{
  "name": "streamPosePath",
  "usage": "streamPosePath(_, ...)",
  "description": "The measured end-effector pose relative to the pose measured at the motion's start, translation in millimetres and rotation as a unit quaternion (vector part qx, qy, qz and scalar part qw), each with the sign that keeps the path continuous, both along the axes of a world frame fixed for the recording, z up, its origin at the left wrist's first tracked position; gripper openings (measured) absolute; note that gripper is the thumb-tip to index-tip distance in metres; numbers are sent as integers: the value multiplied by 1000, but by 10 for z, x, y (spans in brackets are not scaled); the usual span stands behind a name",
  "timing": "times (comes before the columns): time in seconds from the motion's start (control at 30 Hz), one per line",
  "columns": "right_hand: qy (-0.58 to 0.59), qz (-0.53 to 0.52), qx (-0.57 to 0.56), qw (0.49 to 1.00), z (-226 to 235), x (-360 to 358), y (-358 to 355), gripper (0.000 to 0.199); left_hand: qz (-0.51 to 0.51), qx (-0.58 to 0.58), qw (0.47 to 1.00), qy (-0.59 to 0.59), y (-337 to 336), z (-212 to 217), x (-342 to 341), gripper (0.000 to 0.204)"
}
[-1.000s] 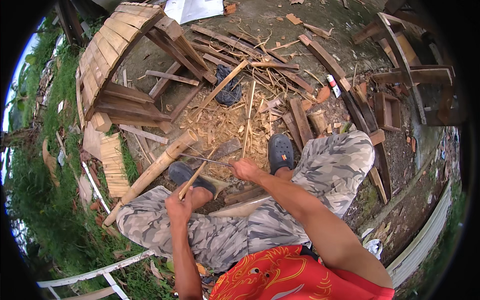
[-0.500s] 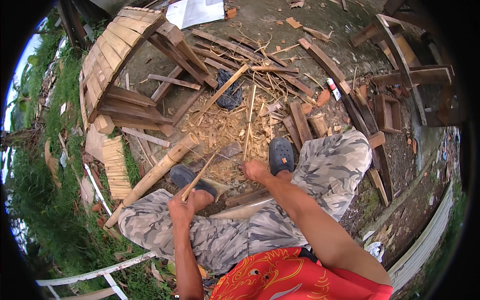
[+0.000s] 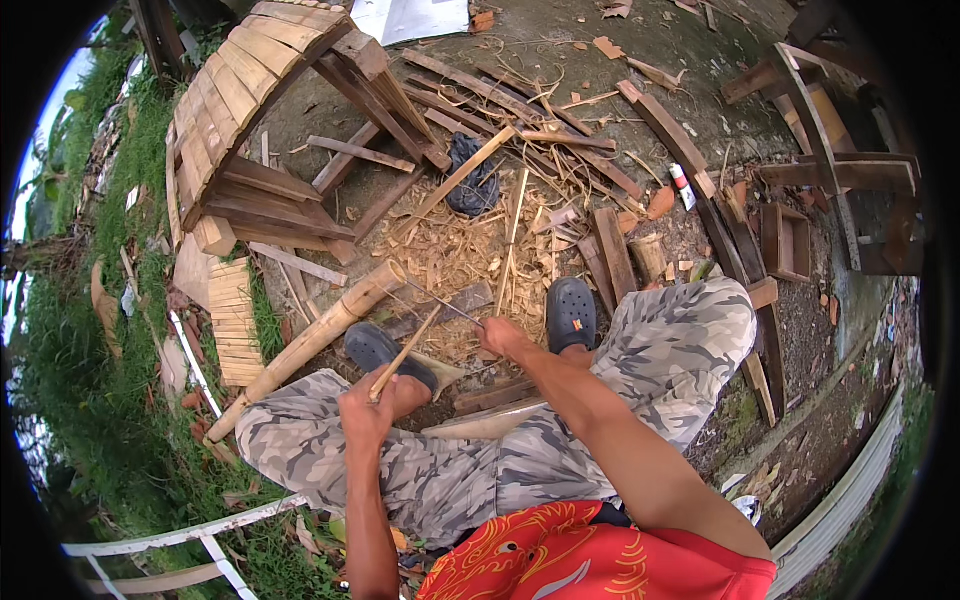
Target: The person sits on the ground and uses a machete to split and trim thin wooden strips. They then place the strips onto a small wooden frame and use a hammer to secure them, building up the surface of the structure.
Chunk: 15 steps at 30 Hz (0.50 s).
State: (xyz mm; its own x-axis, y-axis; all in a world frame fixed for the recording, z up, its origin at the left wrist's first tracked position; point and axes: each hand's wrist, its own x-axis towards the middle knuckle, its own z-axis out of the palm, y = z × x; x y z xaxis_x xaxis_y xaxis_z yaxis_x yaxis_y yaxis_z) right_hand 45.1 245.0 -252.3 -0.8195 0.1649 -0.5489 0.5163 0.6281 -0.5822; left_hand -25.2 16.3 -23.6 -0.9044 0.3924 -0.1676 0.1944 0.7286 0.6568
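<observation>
My left hand (image 3: pixel 368 408) grips the lower end of a thin bamboo stick (image 3: pixel 410 347) that slants up and to the right above my left knee. My right hand (image 3: pixel 501 337) is closed around the handle of a narrow blade (image 3: pixel 440 303), whose tip reaches left and crosses the upper part of the stick. Both hands hover over my dark clogs (image 3: pixel 571 312) and a heap of pale wood shavings (image 3: pixel 455 250) on the ground. I sit with knees apart in camouflage trousers.
A thick bamboo pole (image 3: pixel 310 345) lies diagonally by my left foot. A slatted wooden frame (image 3: pixel 240 110) leans at the upper left. Planks and offcuts (image 3: pixel 610 250) litter the ground ahead, wooden furniture parts (image 3: pixel 830 180) stand at right, and grass (image 3: pixel 90 400) runs along the left.
My right hand has shifted slightly, drawing the blade along the stick. The left hand keeps its grip on the stick in nearly the same place.
</observation>
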Motion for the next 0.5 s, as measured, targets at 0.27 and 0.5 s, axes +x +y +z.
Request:
streamPosePath(0.27,72,44,-15,996,-188,76,4,36,-49,4,998,41,119,51,-97,20)
streamPosePath(0.5,99,21,-2,995,-147,174,-32,31,-60,13,997,43,165,98,-97,19)
